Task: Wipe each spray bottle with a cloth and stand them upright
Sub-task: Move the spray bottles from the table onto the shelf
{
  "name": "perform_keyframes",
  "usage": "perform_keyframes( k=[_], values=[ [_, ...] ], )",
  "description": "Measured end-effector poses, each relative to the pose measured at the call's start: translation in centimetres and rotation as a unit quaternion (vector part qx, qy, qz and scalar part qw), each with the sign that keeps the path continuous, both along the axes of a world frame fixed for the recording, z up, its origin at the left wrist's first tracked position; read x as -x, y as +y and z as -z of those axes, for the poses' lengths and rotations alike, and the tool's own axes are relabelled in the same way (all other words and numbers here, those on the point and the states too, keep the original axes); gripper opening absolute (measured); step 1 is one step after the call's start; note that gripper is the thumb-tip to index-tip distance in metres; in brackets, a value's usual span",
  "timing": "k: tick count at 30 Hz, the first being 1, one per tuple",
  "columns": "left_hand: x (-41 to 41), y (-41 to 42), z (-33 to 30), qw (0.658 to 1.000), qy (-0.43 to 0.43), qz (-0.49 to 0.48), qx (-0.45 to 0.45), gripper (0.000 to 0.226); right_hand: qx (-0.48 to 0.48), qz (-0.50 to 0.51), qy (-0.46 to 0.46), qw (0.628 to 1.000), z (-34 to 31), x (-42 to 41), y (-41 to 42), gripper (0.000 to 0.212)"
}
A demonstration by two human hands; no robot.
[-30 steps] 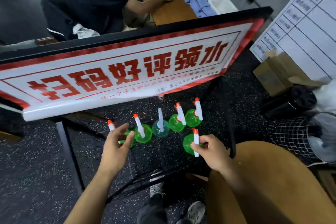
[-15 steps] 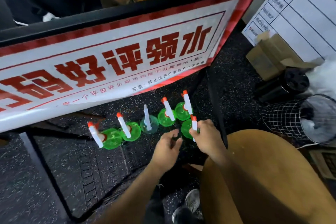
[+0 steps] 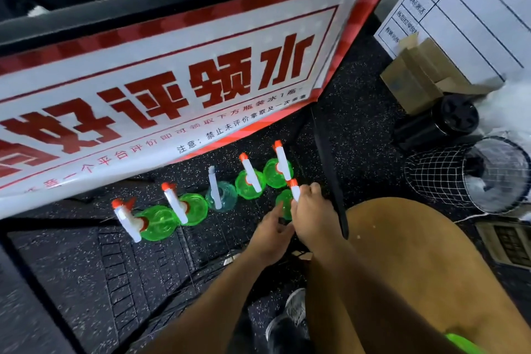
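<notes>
Green translucent plastic is catching the light on six spray bottles standing on the speckled black floor (image 3: 359, 100), below the lower edge of the red-and-white banner (image 3: 172, 89). Five are forming a row; the middle one (image 3: 221, 195) is paler, bluish, with an all-white sprayer, while the others are wearing white heads tipped orange. The sixth bottle (image 3: 285, 204) is standing just nearer me, at the row's right end. My right hand (image 3: 313, 218) is gripping its sprayer head, fingers curled round it. My left hand (image 3: 270, 234) is reaching beside it, fingers relaxed, fingertips touching the green body. Both forearms are stretching forward and down.
</notes>
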State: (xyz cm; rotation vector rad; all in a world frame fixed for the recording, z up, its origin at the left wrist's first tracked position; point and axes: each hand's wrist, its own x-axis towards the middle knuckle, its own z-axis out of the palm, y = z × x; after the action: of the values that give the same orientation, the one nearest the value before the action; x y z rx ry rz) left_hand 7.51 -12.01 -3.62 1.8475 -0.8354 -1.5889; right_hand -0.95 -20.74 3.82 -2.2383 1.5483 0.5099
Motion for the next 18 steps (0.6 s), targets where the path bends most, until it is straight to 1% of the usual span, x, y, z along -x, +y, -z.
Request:
perform_keyframes(
  k=[2, 4, 9, 11, 13, 15, 18],
  values=[
    [0.3, 0.0, -0.2, 1.000, 0.001, 0.007, 0.000, 0.061, -0.001, -0.006, 0.002, 1.000, 0.0, 0.1, 0.1, 0.033],
    [0.4, 0.0, -0.3, 1.000, -0.017, 0.015, -0.003, 0.062, -0.003, 0.000, -0.006, 1.000, 0.2, 0.3, 0.3, 0.035],
    [0.6, 0.3, -1.1, 1.000, 0.002, -0.002, 0.028, 0.036, -0.028, 0.018, -0.017, 0.999, 0.3, 0.9, 0.7, 0.038],
    [0.5, 0.6, -1.2, 0.999, 0.002, -0.007, 0.033, 0.037, -0.032, 0.016, -0.019, 0.999, 0.1, 1.3, 0.9, 0.040],
    [0.2, 0.8, -1.8, 0.999, -0.012, -0.017, 0.029, 0.046, -0.028, 0.012, -0.023, 0.999, -0.2, 1.8, 1.2, 0.040],
    [-0.1, 1.1, -2.9, 0.999, -0.029, -0.033, 0.026, 0.048, -0.026, 0.008, -0.032, 0.999, -0.6, 2.4, 1.6, 0.041],
    [-0.5, 2.0, -4.2, 0.997, -0.052, -0.028, 0.052, 0.048, -0.028, 0.019, -0.077, 0.996, -1.4, 3.7, 2.5, 0.043]
  ],
)
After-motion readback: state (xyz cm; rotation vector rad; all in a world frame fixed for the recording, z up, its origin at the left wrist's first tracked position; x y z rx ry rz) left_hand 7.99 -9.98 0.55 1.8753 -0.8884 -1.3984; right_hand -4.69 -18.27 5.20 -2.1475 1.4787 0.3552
